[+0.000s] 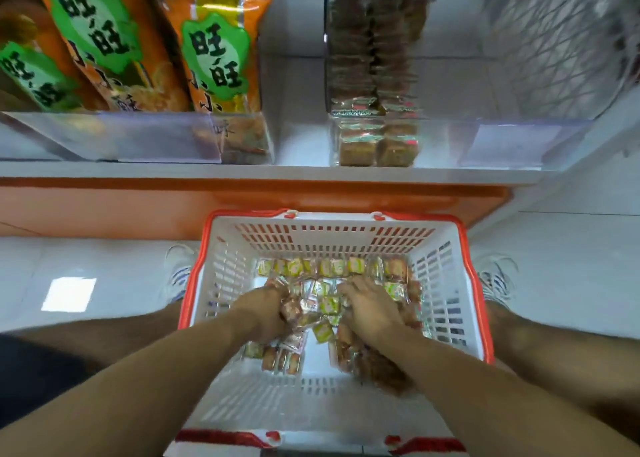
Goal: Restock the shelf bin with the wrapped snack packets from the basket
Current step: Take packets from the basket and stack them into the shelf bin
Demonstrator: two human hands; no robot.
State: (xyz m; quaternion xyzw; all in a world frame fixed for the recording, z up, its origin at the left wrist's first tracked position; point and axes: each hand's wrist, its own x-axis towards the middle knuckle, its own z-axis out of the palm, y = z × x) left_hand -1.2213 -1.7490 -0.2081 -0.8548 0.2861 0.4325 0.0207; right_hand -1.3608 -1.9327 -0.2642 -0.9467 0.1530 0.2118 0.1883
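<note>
Small wrapped snack packets (329, 304) lie heaped in the white, red-rimmed basket (446, 283), under and between both hands. The left hand (263, 309) is curled around a bunch of them; the right hand (367, 309) lies over the pile, its grasp hard to tell. Beyond the hands, above the basket, the clear shelf bin (374, 138) holds stacked brown packets. Up and left of the left hand stand orange snack bags (214, 58). The basket sits on a pale tiled floor (571, 283), with a shoe (497, 278) outside each hand.
</note>
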